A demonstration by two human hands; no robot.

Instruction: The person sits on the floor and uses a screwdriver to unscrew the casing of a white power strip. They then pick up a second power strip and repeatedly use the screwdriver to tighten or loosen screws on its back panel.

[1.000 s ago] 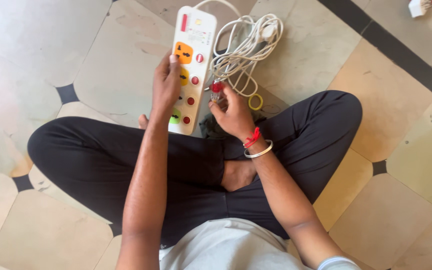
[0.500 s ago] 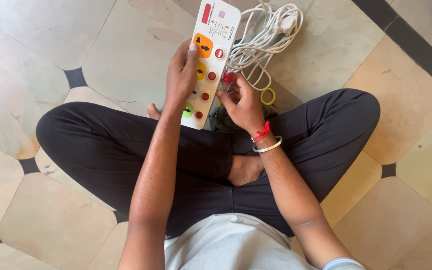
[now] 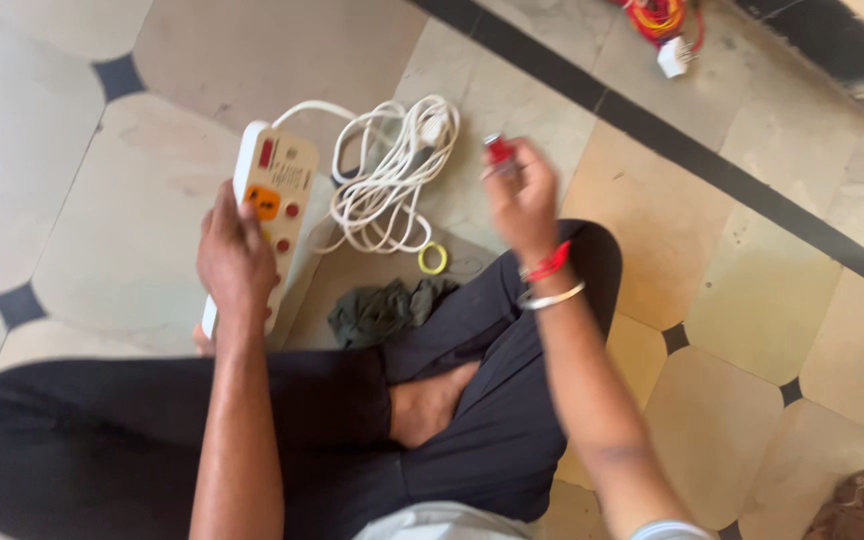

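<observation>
Tiled floor (image 3: 772,290), power strip (image 3: 274,195), coiled cord (image 3: 387,185) beside

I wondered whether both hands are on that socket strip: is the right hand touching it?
No: the right hand is raised apart from the power strip, pinching a small red-handled tool, while only the left hand holds the strip.

power strip (image 3: 274,205) left on floor (image 3: 102,150), coiled cable (image 3: 387,180) right of it, cloth (image 3: 382,310) below

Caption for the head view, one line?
Seated cross-legged, left hand grips a white power strip; right hand lifts a red-handled tool.
</observation>
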